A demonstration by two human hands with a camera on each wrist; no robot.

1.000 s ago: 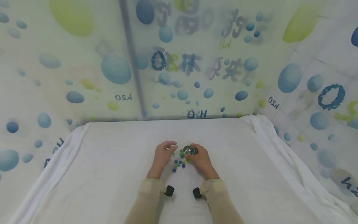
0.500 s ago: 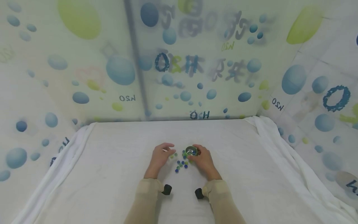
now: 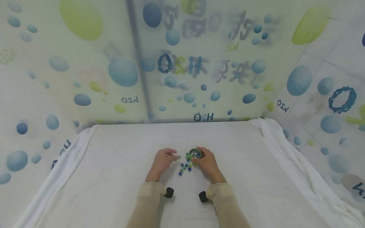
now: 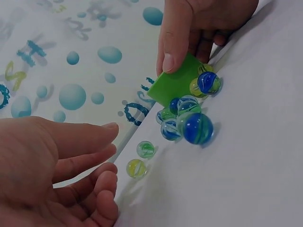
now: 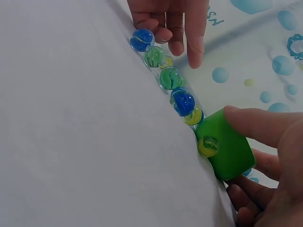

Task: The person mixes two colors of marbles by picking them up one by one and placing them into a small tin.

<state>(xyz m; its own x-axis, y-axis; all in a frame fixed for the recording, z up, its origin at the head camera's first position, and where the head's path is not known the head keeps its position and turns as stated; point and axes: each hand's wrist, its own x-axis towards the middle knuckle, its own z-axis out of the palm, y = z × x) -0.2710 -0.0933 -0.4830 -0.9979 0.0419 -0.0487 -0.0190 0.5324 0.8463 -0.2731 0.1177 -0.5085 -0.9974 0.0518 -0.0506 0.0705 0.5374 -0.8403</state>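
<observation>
My right hand (image 3: pixel 207 161) holds a small green cup (image 5: pixel 232 142) by its side, thumb on the near wall and fingers behind. In the head view the cup's inside looks shiny, like metal, and there is something bluish in it. My left hand (image 3: pixel 163 161) is empty, its thumb and fingers loosely bent with a gap between them. Just beyond its fingertips in the left wrist view lie a green marble (image 4: pixel 145 149) and a yellow marble (image 4: pixel 136 168). Several blue, green and yellow glass marbles (image 4: pixel 198 128) lie on the white cloth between the hands, some right against the cup.
White cloth (image 3: pixel 128 142) covers the table, bunched into folds (image 3: pixel 269 129) at the right and left edges. A patterned curtain (image 3: pixel 182 104) with bubbles and lettering stands behind and at both sides. Each wrist has a black camera (image 3: pixel 169 192) strapped on.
The head view has shifted slightly. My left hand has drawn back a little to the left, then lowered its fingers towards the two marbles beside it. The right hand keeps holding the cup in place.
</observation>
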